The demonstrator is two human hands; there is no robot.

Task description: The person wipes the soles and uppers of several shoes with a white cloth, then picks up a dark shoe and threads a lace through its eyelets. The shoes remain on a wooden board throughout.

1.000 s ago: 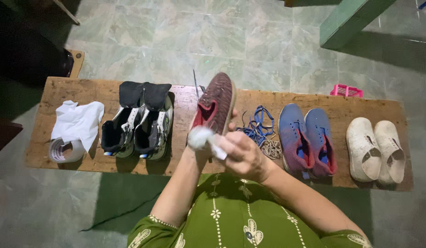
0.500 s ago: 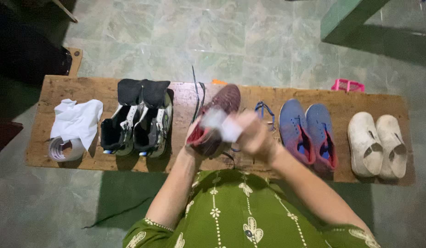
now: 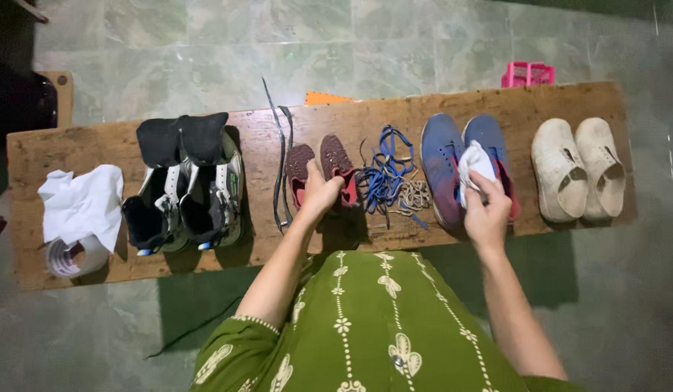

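Observation:
A long wooden bench (image 3: 82, 141) carries a row of shoes. My left hand (image 3: 320, 194) rests on a pair of small maroon shoes (image 3: 318, 163) standing side by side at the middle of the bench; the fingers lie over their heels. My right hand (image 3: 485, 210) is closed on a crumpled white cloth (image 3: 475, 165) and holds it against a pair of blue sneakers with pink lining (image 3: 456, 156). A tangle of blue and tan laces (image 3: 391, 181) lies between the two pairs.
Black and white high-top boots (image 3: 184, 181) stand left of the maroon pair, with dark laces (image 3: 278, 167) beside them. White tissue over a tape roll (image 3: 79, 218) sits at the left end. Dirty white slip-ons (image 3: 579, 167) are at the right. A pink basket (image 3: 528, 74) stands behind.
The maroon shoe that both hands held up and wiped now stands on the bench beside its mate. My right hand has carried the cloth right onto the blue sneakers.

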